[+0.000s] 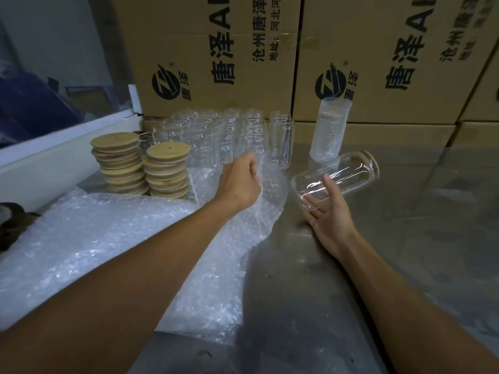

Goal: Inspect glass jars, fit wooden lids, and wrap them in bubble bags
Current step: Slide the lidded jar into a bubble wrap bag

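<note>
My right hand (pixel 328 214) holds a clear glass jar (pixel 340 176) on its side above the table, fingers under its base, thumb on top. A wooden lid (pixel 374 164) sits on the jar's far end. My left hand (pixel 240 182) pinches the top edge of a bubble bag (pixel 266 201) and lifts it off the pile of bubble bags (pixel 108 233). Several empty jars (pixel 221 139) stand in rows at the back. Two stacks of wooden lids (pixel 143 166) stand to their left.
A jar wrapped in a bubble bag (pixel 328 130) stands upright at the back right. Printed cardboard boxes (pixel 216 55) form a wall behind the grey table (pixel 405 252). A white ledge (pixel 54 163) borders the left side.
</note>
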Available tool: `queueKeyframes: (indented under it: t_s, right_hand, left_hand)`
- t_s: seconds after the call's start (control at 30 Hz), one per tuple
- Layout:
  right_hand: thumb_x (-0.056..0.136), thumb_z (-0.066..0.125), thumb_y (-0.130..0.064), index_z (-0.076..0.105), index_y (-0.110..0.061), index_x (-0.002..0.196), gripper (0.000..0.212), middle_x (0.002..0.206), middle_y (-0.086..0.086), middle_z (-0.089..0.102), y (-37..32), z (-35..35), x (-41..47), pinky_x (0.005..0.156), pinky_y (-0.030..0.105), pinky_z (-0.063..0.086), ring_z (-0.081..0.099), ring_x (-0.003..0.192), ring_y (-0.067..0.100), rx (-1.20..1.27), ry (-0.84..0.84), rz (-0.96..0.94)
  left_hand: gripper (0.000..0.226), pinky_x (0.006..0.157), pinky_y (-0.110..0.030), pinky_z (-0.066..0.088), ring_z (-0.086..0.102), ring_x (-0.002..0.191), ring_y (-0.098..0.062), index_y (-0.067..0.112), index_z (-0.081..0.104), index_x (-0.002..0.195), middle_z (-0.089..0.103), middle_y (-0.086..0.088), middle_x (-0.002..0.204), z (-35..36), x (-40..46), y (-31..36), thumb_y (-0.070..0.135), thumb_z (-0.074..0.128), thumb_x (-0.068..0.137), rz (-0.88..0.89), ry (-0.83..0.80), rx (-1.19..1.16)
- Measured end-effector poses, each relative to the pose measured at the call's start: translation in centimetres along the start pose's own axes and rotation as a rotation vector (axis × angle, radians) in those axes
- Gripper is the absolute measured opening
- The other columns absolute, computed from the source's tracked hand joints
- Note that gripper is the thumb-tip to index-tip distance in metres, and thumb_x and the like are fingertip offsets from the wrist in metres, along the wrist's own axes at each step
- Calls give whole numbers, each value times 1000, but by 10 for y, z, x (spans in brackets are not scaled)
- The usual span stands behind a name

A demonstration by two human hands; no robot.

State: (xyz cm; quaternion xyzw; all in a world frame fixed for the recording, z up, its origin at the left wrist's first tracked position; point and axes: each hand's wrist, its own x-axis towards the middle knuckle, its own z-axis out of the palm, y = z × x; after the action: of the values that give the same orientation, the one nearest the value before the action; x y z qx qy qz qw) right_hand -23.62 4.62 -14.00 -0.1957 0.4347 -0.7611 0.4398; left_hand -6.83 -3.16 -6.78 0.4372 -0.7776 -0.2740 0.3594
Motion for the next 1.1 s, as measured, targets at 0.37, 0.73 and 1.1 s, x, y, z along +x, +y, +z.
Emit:
queueKeyframes:
  t_s: [0.37,0.73,1.1]
  right_hand:
    - [69,70,-74,61,-29,123,71,128,20,68,-6,0,-7,115,39,39,66,122,27,-50,-271,144]
    - [84,68,-57,44,-13,149,82,133,22,65,1,4,-7,102,39,54,64,122,34,-304,-341,61]
    - [52,95,-46,59,-28,132,89,110,12,75,-2,14,-11,89,47,57,72,102,30,-341,-116,-244]
  left_hand:
    - [52,88,-41,58,64,83,-22,19,66,126,61,1,119,23,-4,-23,7,83,79,44,-171,-38]
    - [57,50,-23,56,65,47,-11,17,62,130,55,4,125,22,-6,-25,-10,73,80,7,-212,-190]
    - [60,48,-25,55,65,56,-17,11,51,141,50,-4,139,6,8,11,-10,58,86,-29,-265,-116]
